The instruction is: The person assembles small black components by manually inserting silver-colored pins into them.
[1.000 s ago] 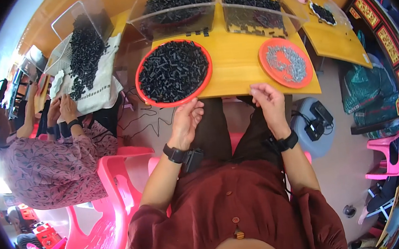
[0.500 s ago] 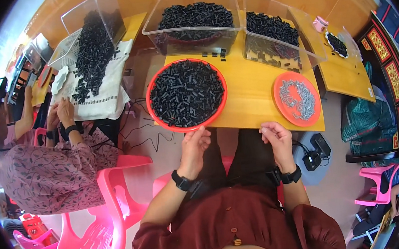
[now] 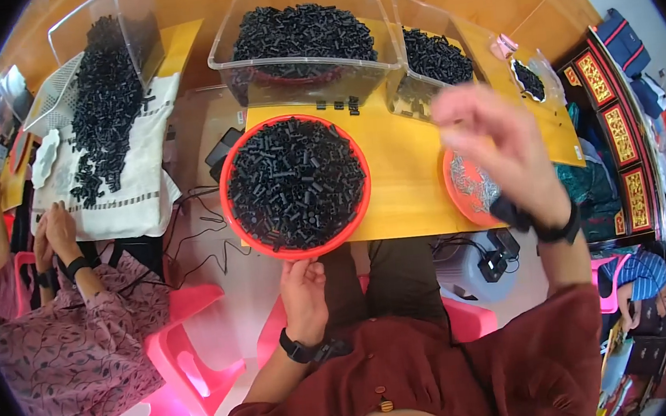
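My left hand (image 3: 304, 299) is closed just below the near rim of a red basin (image 3: 227, 205), its fingertips curled together. Whatever they may pinch is too small to make out. Small black plastic pieces (image 3: 299, 179) fill the basin to a heap. My right hand (image 3: 506, 149) is raised over the right part of the table, smeared by motion, so its grip is unclear. Partly behind it lies an orange plate (image 3: 459, 197) with small silvery pins (image 3: 473, 184). Each wrist wears a black band.
Two clear bins of black pieces, one in the middle (image 3: 302, 84) and one at right (image 3: 410, 94), stand at the back of the yellow table (image 3: 406, 178). Loose pieces (image 3: 340, 104) lie before them. At left, a person (image 3: 82, 333) handles pieces. A pink chair (image 3: 180, 364) stands between us.
My right hand has risen from the table's front edge, up and rightward over the plate. My left hand stays by the basin's near rim. The whole view has turned rightward.
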{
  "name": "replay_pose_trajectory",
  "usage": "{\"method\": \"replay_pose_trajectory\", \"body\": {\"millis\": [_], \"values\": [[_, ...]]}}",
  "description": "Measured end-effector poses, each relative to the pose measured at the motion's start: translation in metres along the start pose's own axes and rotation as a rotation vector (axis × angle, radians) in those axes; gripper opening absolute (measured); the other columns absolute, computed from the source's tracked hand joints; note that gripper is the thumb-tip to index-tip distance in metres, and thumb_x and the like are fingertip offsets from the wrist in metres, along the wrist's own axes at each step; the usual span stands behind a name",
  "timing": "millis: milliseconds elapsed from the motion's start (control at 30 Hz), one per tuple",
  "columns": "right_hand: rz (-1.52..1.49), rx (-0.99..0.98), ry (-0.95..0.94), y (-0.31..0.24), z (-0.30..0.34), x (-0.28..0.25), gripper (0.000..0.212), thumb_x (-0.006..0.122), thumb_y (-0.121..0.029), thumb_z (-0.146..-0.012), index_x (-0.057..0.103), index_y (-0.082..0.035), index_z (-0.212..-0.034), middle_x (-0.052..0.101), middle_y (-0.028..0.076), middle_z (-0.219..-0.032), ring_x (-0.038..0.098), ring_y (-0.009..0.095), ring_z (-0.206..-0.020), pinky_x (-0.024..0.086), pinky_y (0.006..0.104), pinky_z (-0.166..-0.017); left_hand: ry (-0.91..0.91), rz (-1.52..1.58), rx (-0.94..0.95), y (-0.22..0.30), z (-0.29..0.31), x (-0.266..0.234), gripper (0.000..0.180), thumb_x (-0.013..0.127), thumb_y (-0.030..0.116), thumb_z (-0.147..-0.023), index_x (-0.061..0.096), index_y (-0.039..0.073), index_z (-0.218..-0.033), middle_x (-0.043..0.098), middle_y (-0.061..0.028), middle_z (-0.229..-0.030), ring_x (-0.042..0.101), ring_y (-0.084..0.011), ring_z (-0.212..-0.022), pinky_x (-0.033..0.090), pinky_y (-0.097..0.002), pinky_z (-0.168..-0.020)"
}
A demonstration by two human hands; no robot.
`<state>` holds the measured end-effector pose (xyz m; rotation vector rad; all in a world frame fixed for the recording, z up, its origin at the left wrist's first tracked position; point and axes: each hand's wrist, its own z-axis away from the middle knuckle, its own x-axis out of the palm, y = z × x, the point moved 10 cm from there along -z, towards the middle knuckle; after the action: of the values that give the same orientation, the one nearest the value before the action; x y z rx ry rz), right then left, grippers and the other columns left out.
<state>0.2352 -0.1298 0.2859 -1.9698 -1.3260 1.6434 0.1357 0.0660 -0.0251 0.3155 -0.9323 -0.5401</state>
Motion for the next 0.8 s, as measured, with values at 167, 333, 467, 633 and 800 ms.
{"method": "replay_pose_trajectory", "body": {"millis": [167,333,467,633,800], "values": [[0.236,0.014,-0.209,0.068,-0.135,0.009,0.025,0.061,-0.020,-0.083,0.062,-0.001,-0.098,0.061,0.002,-0.085,0.055,0.008,-0.079,0.045,0.0237,-0.069,0.030,0.007,0.036,0.005,-0.002,-0.001,0.008,0.053,0.009,-0.085,0.051,0.012,-0.092,0.057,0.0018,-0.077,0.052,-0.0083,-0.066,0.040,-0.0210,-0.061],[0.454,0.446,-0.566,0.173,-0.193,0.063,0.033,0.065,-0.030,-0.080,0.063,-0.007,-0.103,0.063,0.003,-0.092,0.059,0.013,-0.080,0.047,0.0265,-0.066,0.055,-0.009,0.056,0.007,-0.002,-0.001,0.009,0.054,0.011,-0.085,0.050,0.012,-0.093,0.056,0.0021,-0.075,0.052,-0.0079,-0.065,0.039,-0.0203,-0.060],[0.478,0.614,-0.946,0.224,-0.188,0.114,0.029,0.061,-0.023,-0.081,0.063,-0.006,-0.105,0.065,0.013,-0.097,0.063,0.023,-0.081,0.051,0.0335,-0.065,0.085,-0.043,0.043,0.006,-0.002,-0.004,0.011,0.055,0.013,-0.085,0.051,0.011,-0.095,0.055,0.0025,-0.075,0.051,-0.0074,-0.064,0.039,-0.0199,-0.058],[0.449,0.500,-1.007,0.243,-0.216,0.137,0.034,0.056,-0.014,-0.082,0.058,-0.009,-0.116,0.064,0.013,-0.094,0.062,0.024,-0.076,0.052,0.0355,-0.061,0.060,-0.021,0.021,0.004,-0.004,0.003,0.013,0.051,0.008,-0.085,0.050,0.011,-0.098,0.056,0.0016,-0.080,0.050,-0.0100,-0.068,0.038,-0.0219,-0.060],[0.430,0.519,-0.669,0.228,-0.256,0.105,0.036,0.039,-0.008,-0.085,0.056,-0.006,-0.117,0.061,0.017,-0.104,0.064,0.024,-0.079,0.054,0.0341,-0.063,0.109,-0.013,0.024,0.006,-0.003,-0.001,0.014,0.050,0.008,-0.085,0.049,0.010,-0.099,0.056,0.0006,-0.082,0.051,-0.0111,-0.069,0.038,-0.0229,-0.062]]}}
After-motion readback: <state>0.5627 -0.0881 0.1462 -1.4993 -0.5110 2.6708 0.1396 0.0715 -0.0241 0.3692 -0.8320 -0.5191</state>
